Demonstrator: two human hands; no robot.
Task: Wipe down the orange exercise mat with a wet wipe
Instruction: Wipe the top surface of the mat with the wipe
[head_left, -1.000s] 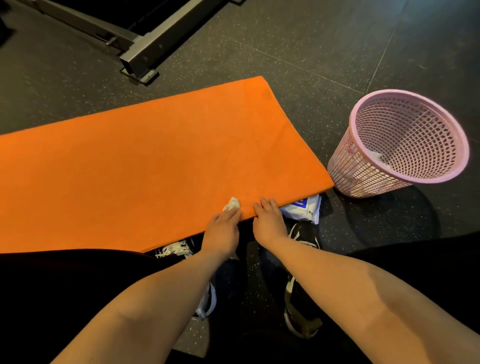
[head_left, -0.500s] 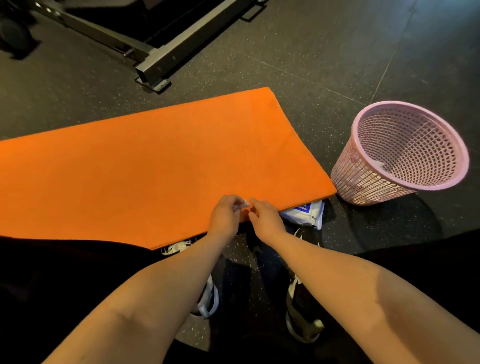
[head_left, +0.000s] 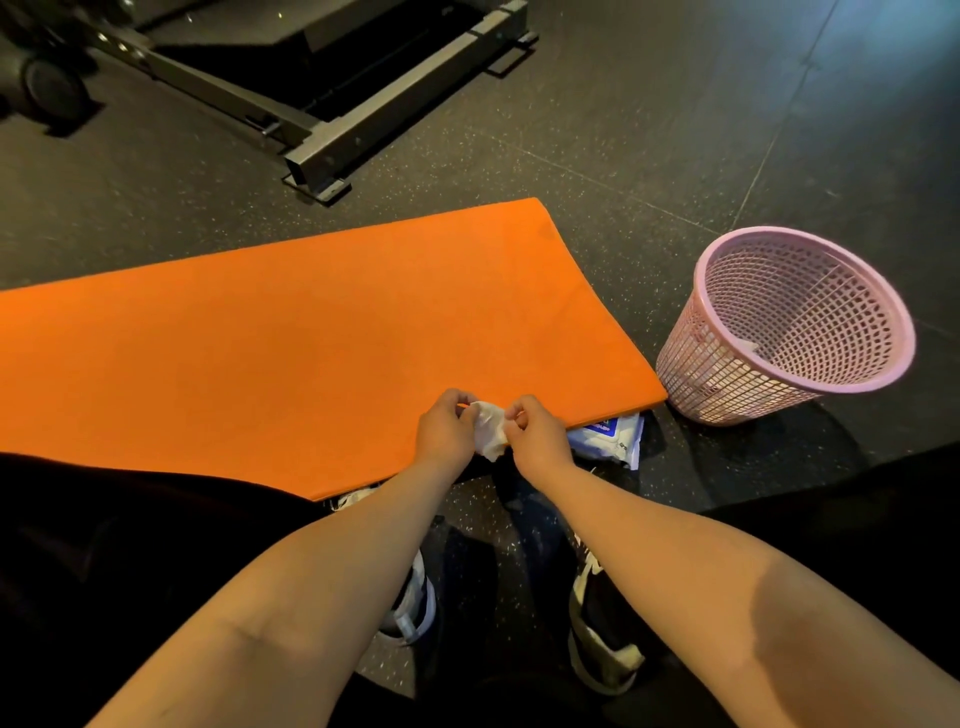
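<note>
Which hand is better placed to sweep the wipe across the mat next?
Left, probably: left hand and right hand both pinch the wet wipe, but most of the orange mat stretches leftward.

Floor (head_left: 649, 130): dark rubber tiling with pale speckles, seams showing at right. Orange mat (head_left: 285, 353) is lying flat on it, running out of view at left. Pink mesh basket (head_left: 906, 332) is standing upright just beside the mat's near right corner; contact cannot be told. White-and-blue wipes pack (head_left: 608, 439) is lying partly under the mat's near edge. Grey metal frame (head_left: 332, 156) is resting beyond the mat, with a black wheel (head_left: 49, 85) sitting far left. Two shoes (head_left: 597, 639) are standing nearest the camera.
</note>
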